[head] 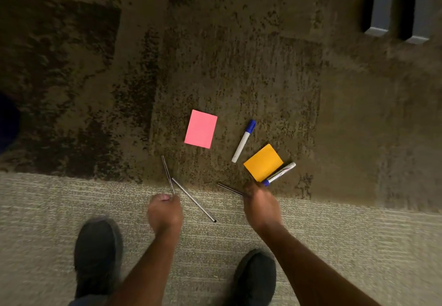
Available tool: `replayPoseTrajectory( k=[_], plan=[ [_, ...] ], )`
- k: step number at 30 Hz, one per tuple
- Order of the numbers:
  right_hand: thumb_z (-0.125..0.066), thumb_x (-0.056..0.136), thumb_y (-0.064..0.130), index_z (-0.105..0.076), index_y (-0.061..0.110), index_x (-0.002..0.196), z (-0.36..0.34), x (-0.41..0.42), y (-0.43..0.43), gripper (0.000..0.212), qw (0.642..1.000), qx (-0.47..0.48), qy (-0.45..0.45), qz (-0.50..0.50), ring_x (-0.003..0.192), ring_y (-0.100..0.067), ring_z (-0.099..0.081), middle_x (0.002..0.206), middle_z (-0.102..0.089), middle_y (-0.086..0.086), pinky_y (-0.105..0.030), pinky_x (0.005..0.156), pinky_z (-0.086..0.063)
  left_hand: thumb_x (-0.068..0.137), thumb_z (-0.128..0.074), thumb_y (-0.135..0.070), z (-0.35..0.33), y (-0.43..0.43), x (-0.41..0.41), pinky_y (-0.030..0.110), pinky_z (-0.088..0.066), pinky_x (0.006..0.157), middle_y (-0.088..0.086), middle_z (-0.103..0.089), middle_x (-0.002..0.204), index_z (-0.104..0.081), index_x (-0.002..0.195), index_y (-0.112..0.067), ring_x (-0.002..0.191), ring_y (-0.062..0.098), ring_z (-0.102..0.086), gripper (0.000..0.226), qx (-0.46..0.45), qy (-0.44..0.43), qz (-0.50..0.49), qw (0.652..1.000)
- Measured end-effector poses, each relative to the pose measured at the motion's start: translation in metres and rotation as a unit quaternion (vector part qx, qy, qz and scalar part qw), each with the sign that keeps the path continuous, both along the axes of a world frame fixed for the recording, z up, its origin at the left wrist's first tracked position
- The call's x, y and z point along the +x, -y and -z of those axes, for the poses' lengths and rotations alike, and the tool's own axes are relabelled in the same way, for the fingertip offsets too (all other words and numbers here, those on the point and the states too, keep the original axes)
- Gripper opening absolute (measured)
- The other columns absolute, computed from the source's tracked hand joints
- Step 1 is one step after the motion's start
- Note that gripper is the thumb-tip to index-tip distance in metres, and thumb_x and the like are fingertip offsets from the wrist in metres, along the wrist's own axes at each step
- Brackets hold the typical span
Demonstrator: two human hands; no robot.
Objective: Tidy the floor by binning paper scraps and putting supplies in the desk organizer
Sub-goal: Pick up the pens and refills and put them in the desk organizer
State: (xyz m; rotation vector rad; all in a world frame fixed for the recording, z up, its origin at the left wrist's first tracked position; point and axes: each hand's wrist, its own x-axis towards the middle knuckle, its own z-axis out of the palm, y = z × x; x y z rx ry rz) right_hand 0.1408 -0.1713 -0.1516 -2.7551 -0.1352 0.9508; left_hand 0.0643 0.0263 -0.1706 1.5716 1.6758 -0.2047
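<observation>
My left hand [165, 212] is closed on the lower end of a thin silver pen [167, 174] that points away from me. A second thin pen [193, 200] lies loose on the carpet just right of that hand. My right hand [260, 206] grips a dark thin pen [229, 189] sticking out to the left and a blue-capped marker [281, 172] sticking out to the right. An orange sticky-note pad [263, 162] sits at its fingertips; whether it is held I cannot tell. A pink sticky-note pad [201, 129] and another blue-capped marker [244, 141] lie on the floor beyond.
I stand on a light carpet strip [71, 200] that borders a darker patterned carpet [215, 54]. My two dark shoes [98, 255] [256, 279] are below the hands. Grey furniture legs [382, 6] stand at the top right. No bin or organizer is in view.
</observation>
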Motion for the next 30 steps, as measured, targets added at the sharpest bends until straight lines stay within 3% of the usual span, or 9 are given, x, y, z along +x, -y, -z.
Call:
replayPoseTrajectory(
  k=[4,10,15,18,21,26,30],
  plan=[
    [-0.058,0.09,0.014,-0.064,0.016,0.107,0.015,-0.004,-0.003,0.018,0.999,-0.01,0.017,-0.05,0.094,-0.03,-0.063,0.108,-0.064,-0.008,-0.041,0.076,-0.056,0.082,-0.075,-0.01,0.013,0.003,0.0,0.03,-0.045,0.07,0.02,-0.072,0.091,-0.066,0.087,-0.003,0.081,0.033,-0.066,0.013,0.013,-0.001,0.014,1.0],
    [-0.055,0.09,0.014,-0.064,0.013,0.101,0.018,-0.007,-0.004,0.014,0.997,-0.002,0.026,-0.067,0.097,-0.028,-0.058,0.105,-0.064,-0.008,-0.037,0.074,-0.05,0.083,-0.066,0.003,0.004,0.005,0.001,0.023,-0.036,0.058,0.021,-0.067,0.081,-0.062,0.088,0.004,0.072,0.032,-0.063,0.006,0.064,0.022,0.082,0.994],
    [-0.056,0.093,0.025,-0.064,0.016,0.103,-0.001,-0.002,-0.001,0.016,0.998,0.053,0.021,0.013,0.086,-0.026,-0.063,0.097,-0.067,-0.006,-0.034,0.067,-0.049,0.09,-0.055,0.002,-0.008,0.024,-0.006,0.022,-0.029,0.047,0.011,-0.058,0.067,-0.054,0.083,-0.003,0.058,0.028,-0.054,0.009,0.082,0.058,0.188,0.977],
    [-0.059,0.093,0.027,-0.065,0.02,0.099,-0.008,0.003,0.0,0.011,0.994,0.086,0.019,0.065,0.077,-0.025,-0.066,0.09,-0.071,-0.003,-0.03,0.059,-0.043,0.088,-0.068,-0.01,-0.004,0.033,-0.006,0.023,-0.031,0.048,0.01,-0.064,0.068,-0.055,0.08,-0.008,0.056,0.024,-0.055,0.016,0.051,0.047,0.183,0.981],
    [-0.061,0.092,0.028,-0.064,0.022,0.096,-0.008,0.007,-0.002,0.007,0.984,0.126,0.021,0.121,0.072,-0.023,-0.068,0.084,-0.073,-0.002,-0.035,0.059,-0.053,0.084,-0.076,-0.03,-0.002,0.039,0.001,0.023,-0.034,0.048,0.01,-0.067,0.071,-0.059,0.083,-0.004,0.06,0.026,-0.06,0.03,0.019,0.007,0.18,0.983],
    [-0.064,0.09,0.025,-0.065,0.022,0.099,-0.002,0.015,-0.006,0.009,0.967,0.17,0.028,0.187,0.075,-0.022,-0.07,0.082,-0.075,0.0,-0.039,0.062,-0.057,0.085,-0.072,-0.02,0.0,0.043,0.013,0.024,-0.035,0.05,0.003,-0.061,0.066,-0.063,0.077,-0.007,0.055,0.019,-0.054,0.018,0.015,-0.034,0.173,0.984],
    [-0.064,0.091,0.021,-0.066,0.019,0.101,-0.006,0.023,-0.012,0.011,0.94,0.208,0.025,0.27,0.067,-0.023,-0.067,0.076,-0.073,0.0,-0.037,0.058,-0.054,0.096,-0.057,-0.027,-0.008,0.041,0.023,0.024,-0.027,0.045,-0.002,-0.054,0.064,-0.06,0.096,-0.005,0.053,0.013,-0.047,0.022,0.038,-0.065,0.229,0.971]
  ],
)
